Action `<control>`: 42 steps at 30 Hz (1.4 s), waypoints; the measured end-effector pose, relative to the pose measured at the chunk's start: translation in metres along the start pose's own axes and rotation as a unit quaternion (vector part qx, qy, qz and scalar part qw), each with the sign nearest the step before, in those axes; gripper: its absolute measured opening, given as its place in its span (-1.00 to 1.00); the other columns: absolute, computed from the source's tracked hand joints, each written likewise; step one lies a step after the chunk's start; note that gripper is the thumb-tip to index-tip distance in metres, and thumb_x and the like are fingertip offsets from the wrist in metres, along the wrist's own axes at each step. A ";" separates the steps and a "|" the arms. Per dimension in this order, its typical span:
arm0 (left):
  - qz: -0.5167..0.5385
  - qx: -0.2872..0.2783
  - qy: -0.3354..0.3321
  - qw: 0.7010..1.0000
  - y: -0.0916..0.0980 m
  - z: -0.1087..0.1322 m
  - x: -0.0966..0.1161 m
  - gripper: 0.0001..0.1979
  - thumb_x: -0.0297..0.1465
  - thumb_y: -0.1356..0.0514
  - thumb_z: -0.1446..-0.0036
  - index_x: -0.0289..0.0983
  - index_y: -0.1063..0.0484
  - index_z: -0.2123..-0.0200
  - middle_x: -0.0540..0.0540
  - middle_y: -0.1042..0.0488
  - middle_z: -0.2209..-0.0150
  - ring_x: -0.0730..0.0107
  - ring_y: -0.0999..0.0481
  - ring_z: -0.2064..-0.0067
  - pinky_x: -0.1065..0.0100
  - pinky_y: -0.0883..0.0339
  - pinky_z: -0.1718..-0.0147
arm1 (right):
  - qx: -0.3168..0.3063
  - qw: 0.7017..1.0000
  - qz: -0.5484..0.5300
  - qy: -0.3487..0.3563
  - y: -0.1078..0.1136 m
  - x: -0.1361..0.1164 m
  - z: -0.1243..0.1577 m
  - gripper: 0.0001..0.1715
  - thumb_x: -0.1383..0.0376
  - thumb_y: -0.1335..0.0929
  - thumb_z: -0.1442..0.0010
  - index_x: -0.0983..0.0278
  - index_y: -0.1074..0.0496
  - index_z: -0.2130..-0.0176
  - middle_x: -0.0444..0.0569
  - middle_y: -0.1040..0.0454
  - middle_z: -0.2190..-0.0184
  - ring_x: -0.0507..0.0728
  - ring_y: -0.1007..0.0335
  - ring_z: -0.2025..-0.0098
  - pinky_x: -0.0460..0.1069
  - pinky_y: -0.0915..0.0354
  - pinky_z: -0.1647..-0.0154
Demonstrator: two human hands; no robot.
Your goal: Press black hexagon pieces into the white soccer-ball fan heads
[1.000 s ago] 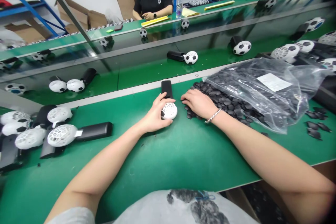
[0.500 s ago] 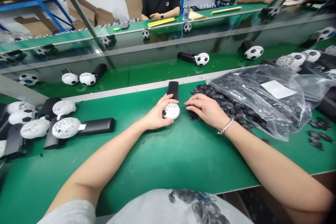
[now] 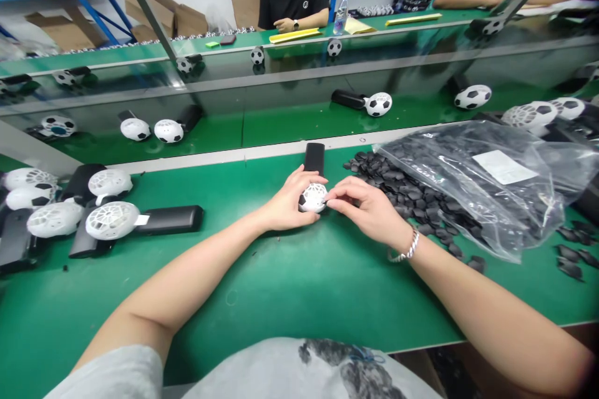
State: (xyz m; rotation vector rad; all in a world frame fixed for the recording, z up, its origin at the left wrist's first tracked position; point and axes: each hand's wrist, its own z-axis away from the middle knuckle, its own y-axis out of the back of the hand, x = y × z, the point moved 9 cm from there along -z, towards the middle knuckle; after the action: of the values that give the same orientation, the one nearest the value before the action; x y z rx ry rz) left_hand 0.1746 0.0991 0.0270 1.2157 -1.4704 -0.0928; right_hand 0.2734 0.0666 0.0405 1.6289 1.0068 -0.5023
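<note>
Right hand: thumb and fingertips drawn together in a pinch, apparently on a small dark piece, too little of it exposed to give its shape. Left hand: curled and closed about a white ball, thumb along the near side, fingers over the far side. White ball: directly left of the right fingertips, which meet its right side; whether in contact or just short of it, cannot tell. Surface an open white lattice on top, a black patch toward the left palm. Black handle: beyond the ball, long axis pointing away from the person, nearly square to the line of approach from the right; its join to the ball hidden by the left fingers. Black pieces, loose heap: right of the ball and just past the right hand, which is the nearer of the two. Clear plastic bag, one, labelled: lying over the far part of the heap, more black pieces within. Bracelet, silver-toned: right wrist. Green table: beneath all the foregoing. Lattice-topped units, a group: well apart at the left, ball ends and dark handles crowded together. Green channel: beyond the table edge, bearing further ball-and-handle units.
</note>
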 end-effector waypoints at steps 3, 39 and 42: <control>0.000 0.015 0.000 1.000 0.001 -0.001 0.003 -0.44 -0.28 -0.30 0.12 -0.26 -0.23 0.03 -0.18 -0.33 -0.01 0.12 -0.13 -0.20 0.01 0.24 -0.24 | -0.015 0.999 -0.027 -0.010 -0.006 0.002 -0.001 -0.88 0.27 -0.33 -0.11 0.26 -0.46 0.38 -0.07 -0.42 0.42 0.06 -0.32 0.36 -0.02 -0.27 0.32; 0.015 0.069 0.136 0.988 0.022 0.008 -0.028 -0.46 -0.33 -0.29 0.11 -0.21 -0.24 0.01 -0.13 -0.23 0.06 0.21 -0.29 -0.01 0.12 -0.12 -0.06 | -0.108 0.932 0.333 -0.093 0.006 0.032 -0.002 -0.87 0.33 -0.29 -0.13 0.24 -0.45 0.32 0.00 -0.44 0.29 0.15 -0.36 0.27 -0.02 -0.22 0.36; 0.047 0.039 0.115 0.991 0.015 0.007 -0.026 -0.40 -0.38 -0.30 0.15 -0.22 -0.21 -0.01 -0.14 -0.25 0.01 0.20 -0.31 0.00 0.15 -0.17 -0.02 | -0.089 0.930 0.350 -0.070 0.004 0.027 -0.004 -0.88 0.32 -0.30 -0.13 0.25 -0.44 0.36 0.02 -0.45 0.30 0.18 -0.34 0.23 -0.02 -0.21 0.37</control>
State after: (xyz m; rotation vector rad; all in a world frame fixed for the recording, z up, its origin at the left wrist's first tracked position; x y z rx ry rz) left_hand 0.1540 0.1205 0.0165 1.1761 -1.3359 0.1662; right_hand 0.2905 0.0800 0.0240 1.6303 0.3037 -0.0339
